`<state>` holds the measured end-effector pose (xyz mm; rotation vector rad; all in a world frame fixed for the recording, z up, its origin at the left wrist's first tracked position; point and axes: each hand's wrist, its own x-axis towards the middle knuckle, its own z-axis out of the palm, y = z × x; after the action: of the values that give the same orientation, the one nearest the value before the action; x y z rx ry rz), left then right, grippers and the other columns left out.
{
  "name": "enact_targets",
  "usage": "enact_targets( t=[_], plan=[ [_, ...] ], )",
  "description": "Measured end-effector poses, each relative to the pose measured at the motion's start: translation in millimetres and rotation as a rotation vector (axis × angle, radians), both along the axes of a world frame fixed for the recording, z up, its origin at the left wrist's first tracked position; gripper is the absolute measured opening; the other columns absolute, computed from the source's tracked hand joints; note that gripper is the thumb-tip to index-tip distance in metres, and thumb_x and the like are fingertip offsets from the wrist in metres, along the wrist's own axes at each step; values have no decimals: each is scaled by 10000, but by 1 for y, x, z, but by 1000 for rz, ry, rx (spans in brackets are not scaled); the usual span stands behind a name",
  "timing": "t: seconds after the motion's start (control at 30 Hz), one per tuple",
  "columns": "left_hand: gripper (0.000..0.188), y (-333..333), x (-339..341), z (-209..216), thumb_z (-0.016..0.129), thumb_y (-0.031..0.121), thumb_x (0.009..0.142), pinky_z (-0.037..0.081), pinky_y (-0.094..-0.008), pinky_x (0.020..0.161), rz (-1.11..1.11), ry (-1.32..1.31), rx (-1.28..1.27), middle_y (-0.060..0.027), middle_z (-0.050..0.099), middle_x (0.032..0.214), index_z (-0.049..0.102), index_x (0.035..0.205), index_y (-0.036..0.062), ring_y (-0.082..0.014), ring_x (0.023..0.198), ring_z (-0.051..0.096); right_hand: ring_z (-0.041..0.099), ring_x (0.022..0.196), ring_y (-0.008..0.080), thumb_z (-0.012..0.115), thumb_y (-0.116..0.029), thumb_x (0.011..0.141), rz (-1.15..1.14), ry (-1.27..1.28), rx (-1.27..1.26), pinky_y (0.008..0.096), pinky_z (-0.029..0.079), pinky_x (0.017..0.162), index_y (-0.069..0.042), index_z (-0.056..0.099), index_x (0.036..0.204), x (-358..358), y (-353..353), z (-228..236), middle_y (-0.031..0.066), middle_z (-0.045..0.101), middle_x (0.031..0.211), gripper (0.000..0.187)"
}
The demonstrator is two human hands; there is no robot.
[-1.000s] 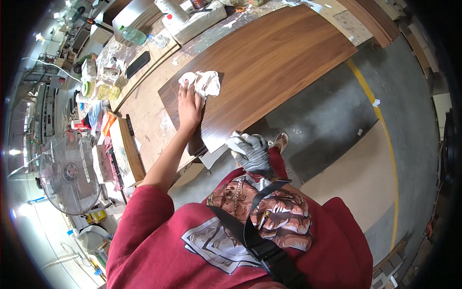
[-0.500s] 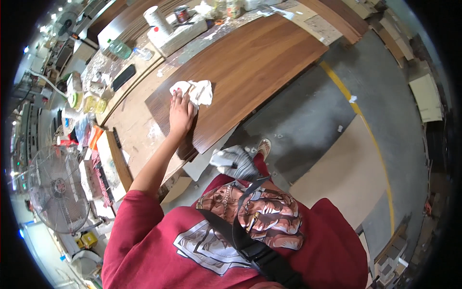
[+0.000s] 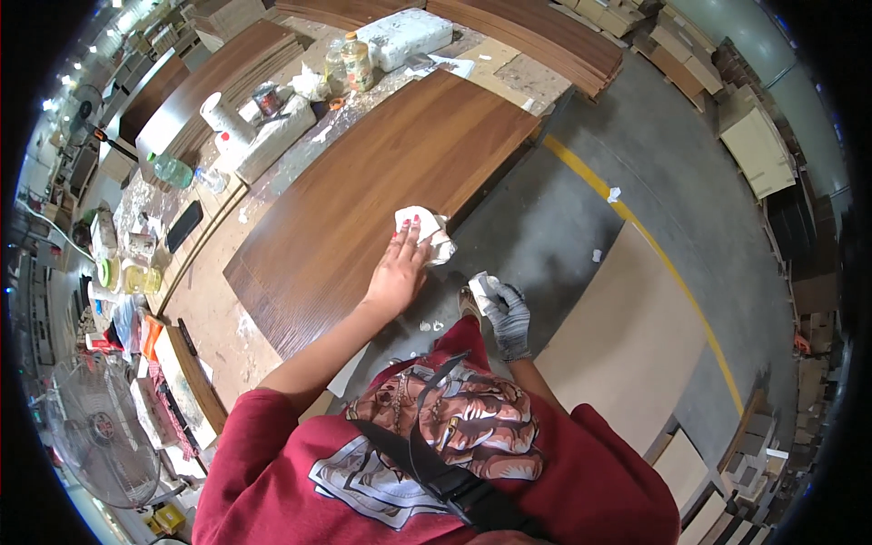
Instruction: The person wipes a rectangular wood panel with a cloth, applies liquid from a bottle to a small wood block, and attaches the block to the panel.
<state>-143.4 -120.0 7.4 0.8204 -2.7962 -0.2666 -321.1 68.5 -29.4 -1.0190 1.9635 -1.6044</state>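
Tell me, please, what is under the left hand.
Under the left hand is a white cloth, at the near edge of the brown board. The hand and cloth cover the board's surface directly beneath, so that cannot be seen.

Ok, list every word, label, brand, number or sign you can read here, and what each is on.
None can be read.
Bottle: label too small.
Tin: label too small and blurred.
Fan: hub badge too blurred.
Shirt: printed, but no words I can make out.
Board: no text visible.
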Motion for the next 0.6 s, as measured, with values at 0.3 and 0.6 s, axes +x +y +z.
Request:
enact_targets(
  t=[0.3,0.6],
  plan=[
    [636,-62,-167,1,633,51,858,311,-461,1204,-108,34,-120,-237,268,1601,438,1463,30,-400,1468,314,627,1037,163,775,-70,860,-45,-220,13,309,512,917,-34,692,1188,-124,-41,-4,75,654,1128,340],
    [505,-111,-363,-10,511,81,916,494,-408,1038,-207,-8,27,-234,470,1473,515,1420,49,-358,1302,533,612,1137,214,696,-91,917,-216,-47,11,367,478,1025,-8,679,1240,-316,-27,-15,103,661,1255,334]
  ],
)
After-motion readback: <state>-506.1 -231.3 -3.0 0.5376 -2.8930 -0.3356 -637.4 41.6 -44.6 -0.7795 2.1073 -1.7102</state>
